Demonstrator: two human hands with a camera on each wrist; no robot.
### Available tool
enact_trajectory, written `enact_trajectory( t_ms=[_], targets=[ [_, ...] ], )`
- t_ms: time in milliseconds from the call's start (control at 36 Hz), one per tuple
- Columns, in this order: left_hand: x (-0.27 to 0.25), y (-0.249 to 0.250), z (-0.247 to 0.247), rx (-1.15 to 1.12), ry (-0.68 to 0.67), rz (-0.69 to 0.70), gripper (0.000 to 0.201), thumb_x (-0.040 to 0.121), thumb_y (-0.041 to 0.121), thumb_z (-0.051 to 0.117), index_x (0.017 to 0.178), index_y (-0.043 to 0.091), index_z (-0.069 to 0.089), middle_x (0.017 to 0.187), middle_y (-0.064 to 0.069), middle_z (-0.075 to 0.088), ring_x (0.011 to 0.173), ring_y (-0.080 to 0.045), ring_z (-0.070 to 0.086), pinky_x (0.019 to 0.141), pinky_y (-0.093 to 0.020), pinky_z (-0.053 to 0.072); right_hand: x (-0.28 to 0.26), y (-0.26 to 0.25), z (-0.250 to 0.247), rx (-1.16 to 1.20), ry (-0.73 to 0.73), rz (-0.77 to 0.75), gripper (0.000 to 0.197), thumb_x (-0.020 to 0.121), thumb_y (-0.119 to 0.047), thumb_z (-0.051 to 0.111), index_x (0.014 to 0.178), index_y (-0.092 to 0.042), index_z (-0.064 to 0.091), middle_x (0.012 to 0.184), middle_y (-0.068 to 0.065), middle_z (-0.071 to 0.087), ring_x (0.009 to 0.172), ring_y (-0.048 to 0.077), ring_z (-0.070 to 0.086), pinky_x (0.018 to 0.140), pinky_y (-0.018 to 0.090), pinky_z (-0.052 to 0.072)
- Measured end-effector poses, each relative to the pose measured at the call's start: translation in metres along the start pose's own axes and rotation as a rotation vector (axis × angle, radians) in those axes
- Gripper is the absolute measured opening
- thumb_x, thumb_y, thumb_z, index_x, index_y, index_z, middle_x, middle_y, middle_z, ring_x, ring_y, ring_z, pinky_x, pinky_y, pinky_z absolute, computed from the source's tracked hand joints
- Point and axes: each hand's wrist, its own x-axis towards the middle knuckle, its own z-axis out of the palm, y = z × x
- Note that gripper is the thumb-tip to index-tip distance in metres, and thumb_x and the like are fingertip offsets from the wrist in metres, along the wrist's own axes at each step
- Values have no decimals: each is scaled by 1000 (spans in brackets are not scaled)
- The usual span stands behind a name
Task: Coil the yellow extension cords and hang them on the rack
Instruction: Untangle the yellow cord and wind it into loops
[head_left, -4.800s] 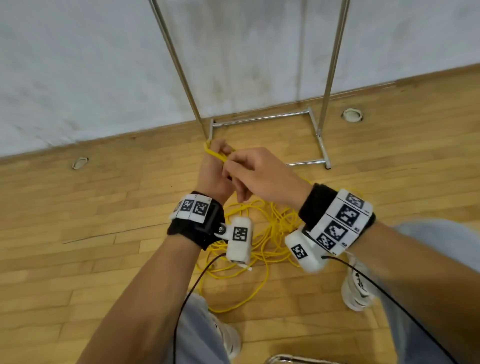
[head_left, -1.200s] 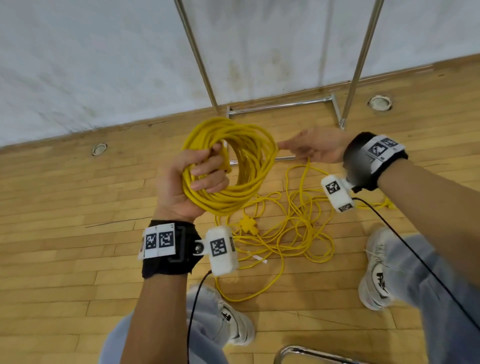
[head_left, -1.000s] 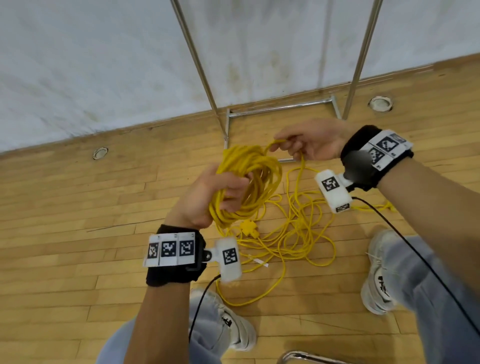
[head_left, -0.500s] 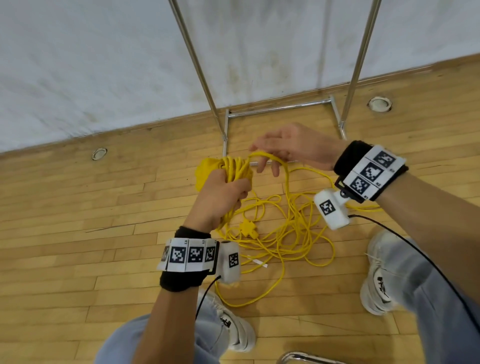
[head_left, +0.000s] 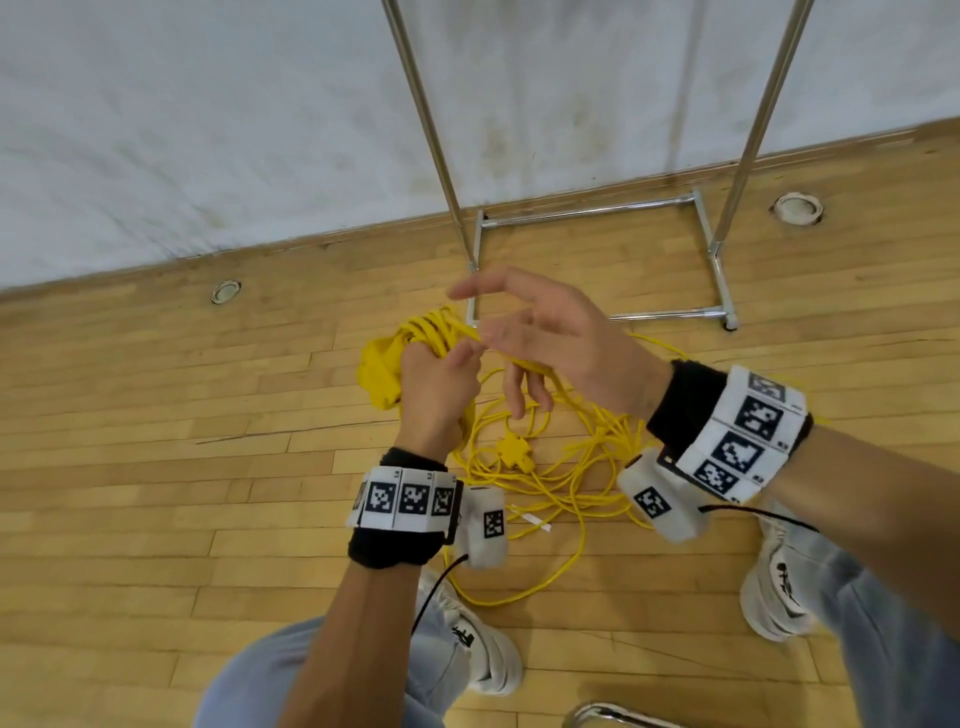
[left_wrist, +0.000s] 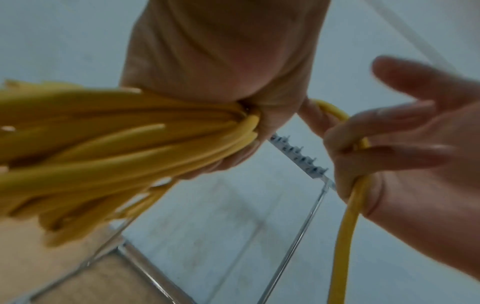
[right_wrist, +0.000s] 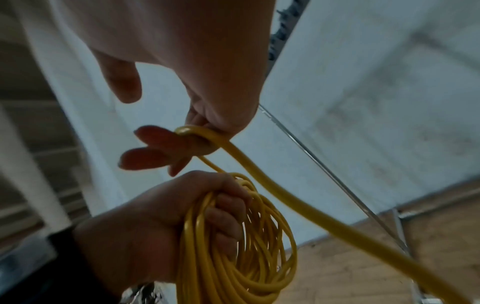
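My left hand (head_left: 441, 374) grips a coil of yellow extension cord (head_left: 387, 364) in its fist, knuckles up, above the floor. The right wrist view shows that coil (right_wrist: 246, 257) hanging from the curled left fingers (right_wrist: 226, 211). My right hand (head_left: 524, 338) is just right of the coil. Its thumb and forefinger are spread, and its lower fingers (left_wrist: 348, 156) curl round a single cord strand (right_wrist: 285, 195). That strand runs down to the loose cord (head_left: 550, 478) tangled on the floor, where a yellow multi-socket end (head_left: 514, 452) lies. The chrome rack (head_left: 431, 130) stands behind.
The rack's base frame (head_left: 587, 213) sits against the grey wall, and its hook bar (left_wrist: 298, 156) shows in the left wrist view. Round floor sockets (head_left: 226, 292) (head_left: 797, 208) are set in the wooden floor. My shoes (head_left: 483, 654) (head_left: 774, 587) stand beside the loose cord.
My left hand turned the coil over, from palm-up to knuckles-up. My right hand came in from the right with a strand to the coil, and its thumb and forefinger have spread.
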Motion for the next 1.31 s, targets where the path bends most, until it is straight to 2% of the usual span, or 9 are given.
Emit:
enact_trajectory(
  t_ms=[222, 361, 472, 583, 833, 944, 1028, 1167, 1306],
  targets=[
    [1, -3, -7, -213, 30, -177, 13, 84, -2, 57, 73, 6, 57, 57, -6, 45, 58, -20, 40, 54, -34, 33, 6, 7, 12, -138, 37, 38, 28, 103, -22, 62, 129, -15, 54, 102, 11, 77, 48, 27, 59, 47, 35, 44],
    [-1, -3, -11, -356, -105, -285, 35, 81, 13, 60, 108, -10, 65, 99, -21, 61, 88, -33, 59, 67, -40, 46, 2, 8, 16, -162, 112, -1, 23, 101, -13, 64, 122, -6, 58, 91, 4, 77, 51, 3, 57, 53, 12, 40],
    [-4, -5, -5, -505, -285, -351, 44, 103, 19, 44, 78, 10, 80, 79, -17, 71, 72, -27, 72, 61, -33, 57, -1, 11, 17, -234, 119, -17, 24, 100, -14, 66, 123, -9, 60, 99, 1, 78, 63, -6, 61, 58, 8, 41],
    [-8, -1, -1, -758, -380, -427, 49, 103, 21, 41, 72, 4, 75, 74, -14, 70, 69, -25, 72, 59, -31, 59, -1, 14, 18, -263, 133, -15, 25, 99, -13, 67, 123, -11, 61, 103, -1, 78, 69, -8, 62, 66, 8, 42],
    [-9, 5, -10, -981, -295, -451, 40, 80, 31, 60, 111, 7, 56, 106, -15, 61, 110, -35, 60, 107, -42, 41, 1, 12, 13, -270, 176, -37, 19, 99, -11, 65, 118, -11, 63, 95, 0, 77, 65, -5, 60, 64, 8, 40],
    [-16, 9, -2, -896, -344, -373, 45, 95, 41, 53, 69, 8, 69, 71, -8, 63, 70, -22, 68, 70, -33, 56, -1, 20, 21, -370, 136, -65, 10, 98, -13, 64, 106, -16, 59, 83, 7, 65, 56, 9, 47, 59, 14, 35],
    [-14, 9, 1, -831, -270, -387, 53, 102, 23, 44, 50, 15, 47, 50, -1, 44, 46, -15, 52, 49, -23, 49, -4, 28, 31, -461, 87, -79, 18, 97, -15, 63, 108, -21, 50, 70, 4, 59, 55, 17, 44, 55, 29, 38],
    [-1, 7, -7, -962, -100, -518, 29, 93, 18, 51, 65, 17, 43, 65, 4, 39, 58, -13, 42, 59, -26, 43, -4, 38, 29, -408, 63, -29, 20, 100, -18, 61, 113, -15, 46, 59, -4, 59, 50, 14, 48, 55, 18, 35],
    [-2, 13, -11, -1110, -52, -487, 31, 97, 18, 50, 67, 18, 42, 59, 7, 41, 51, -9, 40, 49, -21, 42, -8, 50, 25, -399, 52, 22, 20, 102, -40, 60, 100, -21, 52, 56, 6, 60, 47, 21, 40, 49, 36, 33]
  ],
)
